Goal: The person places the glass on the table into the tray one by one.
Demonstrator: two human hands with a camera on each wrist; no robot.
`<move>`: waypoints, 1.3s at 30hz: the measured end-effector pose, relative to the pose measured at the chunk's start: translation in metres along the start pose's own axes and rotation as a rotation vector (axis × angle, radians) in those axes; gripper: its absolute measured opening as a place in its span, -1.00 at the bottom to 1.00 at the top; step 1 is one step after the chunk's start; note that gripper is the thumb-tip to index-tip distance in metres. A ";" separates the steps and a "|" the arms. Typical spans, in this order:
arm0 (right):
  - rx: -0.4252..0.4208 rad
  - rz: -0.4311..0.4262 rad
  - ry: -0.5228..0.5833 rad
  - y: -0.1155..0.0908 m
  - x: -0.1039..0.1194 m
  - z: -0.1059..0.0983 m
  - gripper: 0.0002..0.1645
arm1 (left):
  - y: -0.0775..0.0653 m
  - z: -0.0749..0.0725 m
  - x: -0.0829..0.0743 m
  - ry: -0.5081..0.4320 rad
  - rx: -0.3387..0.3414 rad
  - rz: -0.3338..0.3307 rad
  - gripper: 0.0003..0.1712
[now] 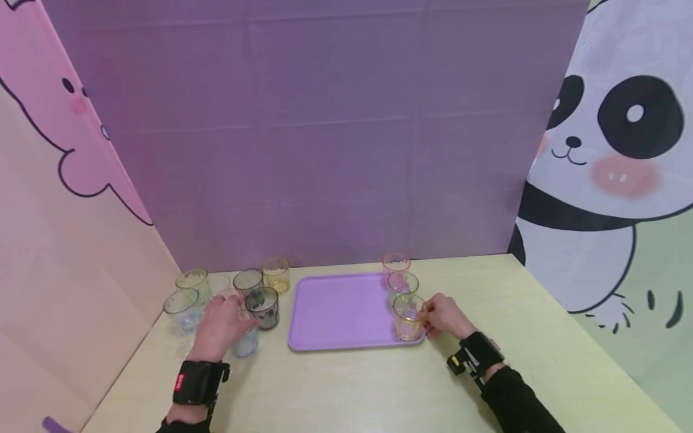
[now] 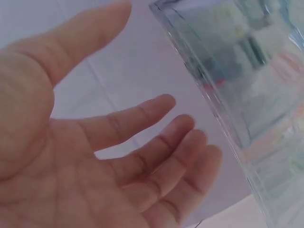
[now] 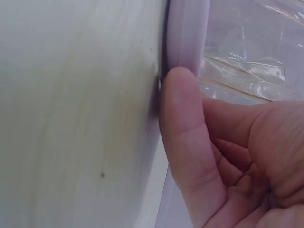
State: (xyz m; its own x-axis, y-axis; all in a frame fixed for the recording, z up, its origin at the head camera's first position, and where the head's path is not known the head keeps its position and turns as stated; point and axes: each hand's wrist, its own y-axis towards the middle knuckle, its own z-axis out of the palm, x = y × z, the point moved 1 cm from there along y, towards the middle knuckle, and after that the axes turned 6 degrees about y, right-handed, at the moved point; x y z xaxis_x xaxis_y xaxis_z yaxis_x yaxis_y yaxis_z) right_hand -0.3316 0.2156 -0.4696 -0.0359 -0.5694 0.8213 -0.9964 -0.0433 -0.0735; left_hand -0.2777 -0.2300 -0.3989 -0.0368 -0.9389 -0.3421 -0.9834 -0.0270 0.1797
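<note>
A purple tray [image 1: 341,313] lies on the table, with three clear glasses in a row along its right side: a pink-rimmed glass [image 1: 396,263], a green-rimmed glass [image 1: 403,282] and a yellow-rimmed glass [image 1: 408,328]. At the tray's right edge my right hand [image 1: 446,316] pinches the rim, its thumb [image 3: 183,109] against the tray's edge in the right wrist view. Over the left group of glasses hangs my left hand [image 1: 222,328], fingers spread and relaxed. A clear ridged glass [image 2: 228,71] appears beside the fingers, apart from them, in the left wrist view.
Around the left hand stand a blue-rimmed glass [image 1: 181,310], a green-rimmed glass [image 1: 194,282], dark glasses [image 1: 263,313] and an amber glass [image 1: 277,278]. A bluish glass [image 1: 246,343] is partly hidden by that hand. A purple backdrop [image 1: 335,150] rises behind the table.
</note>
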 end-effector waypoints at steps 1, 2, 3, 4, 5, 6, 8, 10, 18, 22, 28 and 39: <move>-0.001 0.001 -0.002 0.000 0.000 0.000 -0.81 | -0.001 0.000 0.001 -0.006 0.020 -0.008 -0.35; -0.001 0.004 -0.001 0.000 0.000 0.000 -0.81 | -0.002 -0.001 0.003 -0.012 0.038 -0.018 -0.30; -0.002 0.006 -0.001 0.001 0.001 0.000 -0.81 | -0.003 -0.002 0.004 -0.013 0.050 -0.021 -0.26; -0.003 0.006 0.002 0.001 0.001 0.000 -0.81 | -0.004 -0.002 0.005 -0.014 0.063 -0.024 -0.24; -0.004 0.004 0.003 0.001 0.001 0.000 -0.81 | -0.004 -0.002 0.006 -0.015 0.079 -0.029 -0.21; -0.004 0.001 0.005 0.001 0.001 0.000 -0.81 | -0.005 -0.003 0.006 -0.015 0.091 -0.033 -0.18; -0.002 -0.008 0.012 0.001 0.001 0.000 -0.82 | -0.005 -0.003 0.008 -0.009 0.105 -0.040 -0.14; 0.000 -0.015 0.018 0.001 0.000 0.000 -0.84 | -0.005 -0.004 0.009 0.006 0.116 -0.043 -0.12; -0.006 -0.035 0.006 0.003 -0.002 0.001 -0.84 | -0.003 -0.002 0.012 0.041 0.157 -0.051 0.00; -0.007 -0.041 0.003 0.002 0.000 0.001 -0.84 | -0.004 -0.002 0.012 0.048 0.181 -0.049 0.06; -0.001 -0.041 0.017 0.001 0.002 0.000 -0.84 | -0.004 -0.003 0.013 0.066 0.208 -0.028 0.06; 0.000 -0.042 0.031 -0.001 0.001 0.000 -0.86 | -0.004 0.000 0.014 0.031 0.283 -0.043 -0.08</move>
State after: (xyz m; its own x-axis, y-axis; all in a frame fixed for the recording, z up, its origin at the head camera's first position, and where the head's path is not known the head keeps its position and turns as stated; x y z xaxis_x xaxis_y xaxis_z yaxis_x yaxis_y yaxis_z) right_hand -0.3306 0.2153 -0.4685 0.0037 -0.5414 0.8408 -0.9971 -0.0664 -0.0384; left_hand -0.2741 -0.2427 -0.4047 0.0074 -0.9491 -0.3150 -0.9946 0.0258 -0.1009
